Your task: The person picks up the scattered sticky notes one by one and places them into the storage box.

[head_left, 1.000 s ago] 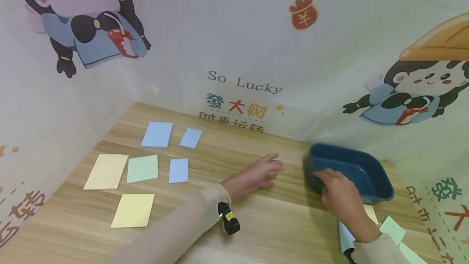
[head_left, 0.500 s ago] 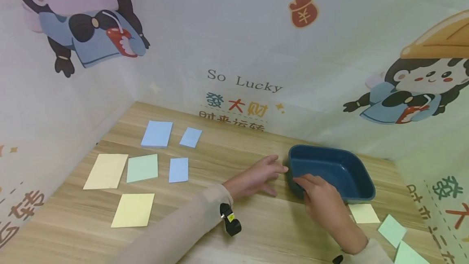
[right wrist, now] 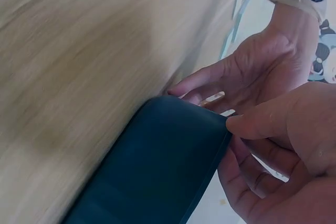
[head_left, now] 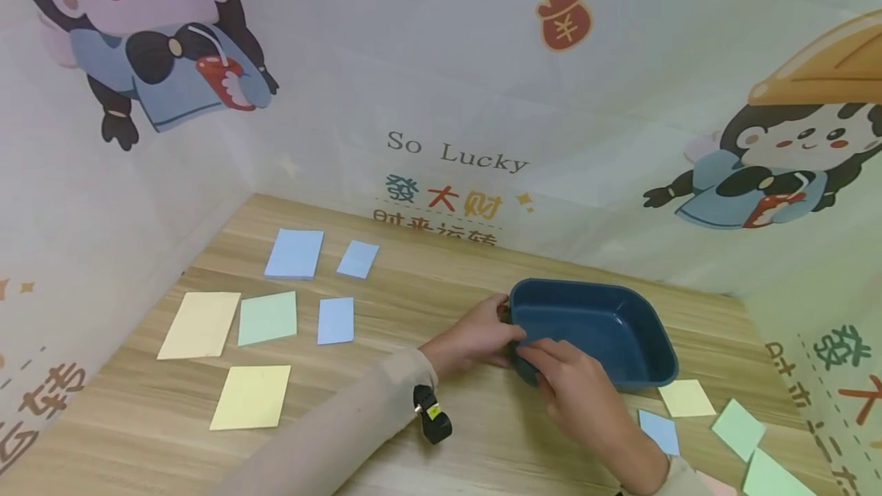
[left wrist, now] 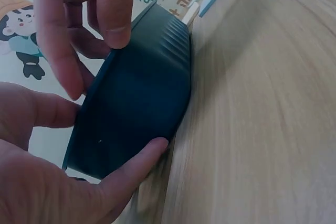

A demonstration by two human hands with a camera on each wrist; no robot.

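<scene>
A dark blue plastic storage bin (head_left: pixel 592 327) stands on the wooden table, its near left end between my hands. My right hand (head_left: pixel 579 389) pinches the rim there, thumb on the outer wall and fingers over the inside. From the left, my left hand (head_left: pixel 478 335) grips the bin's end. The left wrist view has the left thumb (left wrist: pixel 142 158) low on the outer wall, with another finger at the rim. In the right wrist view, fingers of the left hand (right wrist: pixel 252 66) reach round the bin's corner, partly hidden behind it.
Left on the table lie blue sticky notes (head_left: pixel 295 254), a cream one (head_left: pixel 200 325), a green one (head_left: pixel 268 318) and a yellow one (head_left: pixel 251 397). Right of the bin are yellow (head_left: pixel 687 398), blue (head_left: pixel 659 432) and green notes (head_left: pixel 739 429). A printed cloth (head_left: pixel 441 75) hangs behind.
The bin has slid left in my right hand to meet my left hand, which now grips its end. Sticky notes on the right, partly covered before, have come into view.
</scene>
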